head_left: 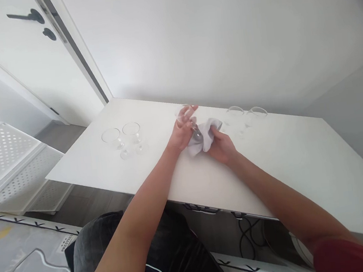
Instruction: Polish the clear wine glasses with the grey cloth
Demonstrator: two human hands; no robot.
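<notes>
Above the middle of the white table, my left hand (182, 131) is closed around the bowl of a clear stemmed glass (197, 133). The glass is tilted, its foot end toward the right. My right hand (220, 145) grips a pale grey cloth (207, 134) that is bunched against the foot end of the glass and partly hides it. Left of my hands stand two clear stemmed glasses, one nearer the edge (111, 139) and one beside it (132, 134). Beyond my right hand are two more glasses, one (235, 115) close to the other (256, 116).
The white table (287, 155) runs along a plain wall. At the left are a white door with a dark handle (34, 16) and white perforated baskets (16, 170). A mattress (21, 252) with a white cable lies at lower left. Black cables (248, 235) hang below the table.
</notes>
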